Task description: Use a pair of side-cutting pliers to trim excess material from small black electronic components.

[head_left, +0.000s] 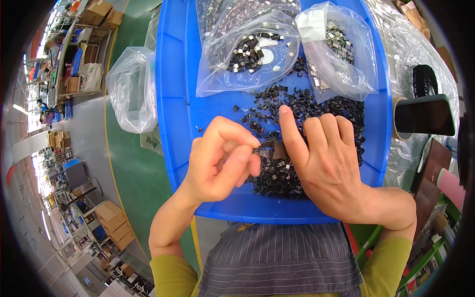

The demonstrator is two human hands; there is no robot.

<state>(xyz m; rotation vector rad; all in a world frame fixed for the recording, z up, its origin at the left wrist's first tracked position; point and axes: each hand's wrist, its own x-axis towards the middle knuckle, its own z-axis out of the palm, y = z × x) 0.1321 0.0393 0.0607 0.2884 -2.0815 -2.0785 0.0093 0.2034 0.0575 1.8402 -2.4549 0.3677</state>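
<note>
My left hand (221, 161) is closed in a pinch above the pile, thumb against bent index finger. At its fingertips is a small dark, partly see-through piece (267, 150), too unclear to name. My right hand (329, 161) is over the pile of small black square parts (277, 178), just right of the left hand. Its index finger stretches forward, apart from the other fingers, which bend downward; its thumb is mostly hidden. I see no part in its visible fingers. The parts are spread across a large blue plastic tray (180, 114), mostly under and beyond my hands.
Clear bags of parts lie at the tray's far side, one left (247, 59) and one right (339, 54). Another clear plastic bag (132, 89) sits outside the left rim. A phone (425, 115) leans by a tape roll (400, 119) on the right. Shelving (81, 59) stands far left.
</note>
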